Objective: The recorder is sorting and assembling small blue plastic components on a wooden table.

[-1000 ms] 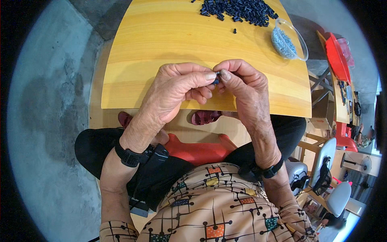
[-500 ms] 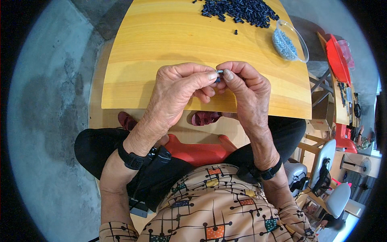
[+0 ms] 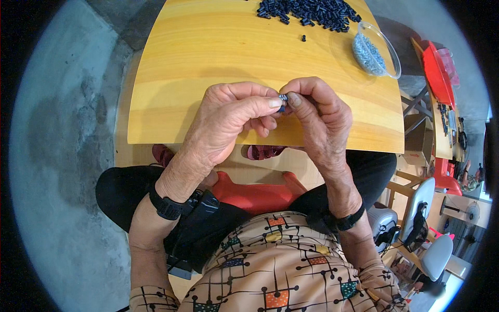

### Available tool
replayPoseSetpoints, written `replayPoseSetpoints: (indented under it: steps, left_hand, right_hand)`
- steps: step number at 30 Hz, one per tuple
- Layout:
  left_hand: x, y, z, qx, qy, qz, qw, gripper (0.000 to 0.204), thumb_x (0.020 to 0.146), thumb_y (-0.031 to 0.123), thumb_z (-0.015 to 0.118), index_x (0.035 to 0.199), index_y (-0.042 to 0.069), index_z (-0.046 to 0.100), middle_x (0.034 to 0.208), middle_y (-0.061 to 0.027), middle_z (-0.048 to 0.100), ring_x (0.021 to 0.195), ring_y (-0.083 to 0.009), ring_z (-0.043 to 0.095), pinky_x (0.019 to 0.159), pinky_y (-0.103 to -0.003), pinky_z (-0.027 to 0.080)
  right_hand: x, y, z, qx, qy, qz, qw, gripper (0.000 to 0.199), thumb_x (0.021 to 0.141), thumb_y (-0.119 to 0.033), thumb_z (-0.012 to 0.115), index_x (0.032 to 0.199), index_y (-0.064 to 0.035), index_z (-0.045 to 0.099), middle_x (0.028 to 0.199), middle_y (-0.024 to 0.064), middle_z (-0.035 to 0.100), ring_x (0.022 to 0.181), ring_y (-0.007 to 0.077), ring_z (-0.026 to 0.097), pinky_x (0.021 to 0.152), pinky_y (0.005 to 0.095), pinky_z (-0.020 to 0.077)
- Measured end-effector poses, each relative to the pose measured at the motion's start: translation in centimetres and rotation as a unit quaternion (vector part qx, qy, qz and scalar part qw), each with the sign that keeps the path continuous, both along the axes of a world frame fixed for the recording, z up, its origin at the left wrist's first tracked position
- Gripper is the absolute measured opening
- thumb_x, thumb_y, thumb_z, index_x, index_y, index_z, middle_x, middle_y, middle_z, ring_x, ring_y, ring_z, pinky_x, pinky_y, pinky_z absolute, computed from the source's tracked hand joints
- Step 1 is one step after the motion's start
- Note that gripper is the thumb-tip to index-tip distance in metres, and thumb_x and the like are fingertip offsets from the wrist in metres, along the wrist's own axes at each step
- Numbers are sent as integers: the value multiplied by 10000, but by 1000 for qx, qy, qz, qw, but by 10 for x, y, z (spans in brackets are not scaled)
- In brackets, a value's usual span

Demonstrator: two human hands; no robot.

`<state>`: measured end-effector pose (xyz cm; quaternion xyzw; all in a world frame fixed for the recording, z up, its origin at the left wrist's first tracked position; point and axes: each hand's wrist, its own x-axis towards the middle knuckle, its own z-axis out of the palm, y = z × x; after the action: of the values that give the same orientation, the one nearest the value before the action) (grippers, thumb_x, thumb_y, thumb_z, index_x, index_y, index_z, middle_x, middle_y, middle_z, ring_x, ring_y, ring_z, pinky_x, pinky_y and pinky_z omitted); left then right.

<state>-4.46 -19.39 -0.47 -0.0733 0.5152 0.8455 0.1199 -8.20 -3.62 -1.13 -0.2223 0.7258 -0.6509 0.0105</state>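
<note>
- Since the earlier frame: both hands sit much as they did, the small part between them barely shifted.
- Part (image 3: pixel 283 98): tiny metal-and-dark piece, held above the desk (image 3: pixel 218 47) near its front edge; likely light, stiff, easily dropped (best pinched by its ends).
- Left hand (image 3: pixel 234 117): thumb and forefinger closed narrowly on the part's left side.
- Right hand (image 3: pixel 317 112): fingers pinching its right side, tips touching the left hand's.
- Elsewhere: dark pieces (image 3: pixel 312 10), clear bowl (image 3: pixel 391 54), well apart.
</note>
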Motion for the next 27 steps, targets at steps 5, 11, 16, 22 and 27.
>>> replayPoseSetpoints:
  steps: [5, 11, 16, 22, 27]
  left_hand:
    - [-4, -1, 3, -3, -2, -24, 1000, 120, 799, 115, 608, 848, 10, 634, 711, -37, 615, 583, -93, 565, 530, -206, 462]
    - [-5, 0, 6, 31, -63, -57, 996, 126, 786, 93, 619, 855, -10, 640, 684, -44, 610, 575, -97, 573, 509, -206, 474]
    - [0, -4, 6, 4, -48, -46, 998, 133, 785, 91, 625, 873, -7, 641, 703, -56, 623, 579, -99, 577, 524, -205, 482]
    - [-3, -5, 4, -11, -35, -16, 999, 133, 788, 113, 626, 858, 0, 637, 690, -50, 612, 565, -91, 559, 507, -204, 462]
    - [-10, 1, 5, -23, -5, -15, 1000, 137, 811, 135, 613, 851, 5, 633, 705, -36, 608, 559, -81, 548, 494, -197, 444]
  right_hand:
    - [-6, 3, 5, 39, -2, 7, 999, 38, 792, -8, 574, 825, -20, 586, 736, 57, 589, 687, 141, 571, 625, 259, 465]
    - [-15, 0, 13, 170, 284, 4, 944, 183, 674, 22, 599, 826, -54, 532, 744, 90, 547, 664, 285, 560, 562, 343, 472]
    - [-44, 16, 22, 173, 285, -138, 932, 100, 753, 35, 567, 822, -32, 540, 744, 106, 547, 675, 276, 563, 578, 339, 458]
    - [-123, 101, 48, 275, 349, -317, 838, 34, 783, -46, 585, 810, -32, 599, 746, 122, 607, 709, 248, 610, 649, 319, 473]
    - [-161, 138, 47, 477, 343, -286, 757, 201, 840, -234, 540, 817, -42, 595, 804, 146, 608, 761, 344, 583, 675, 399, 465]
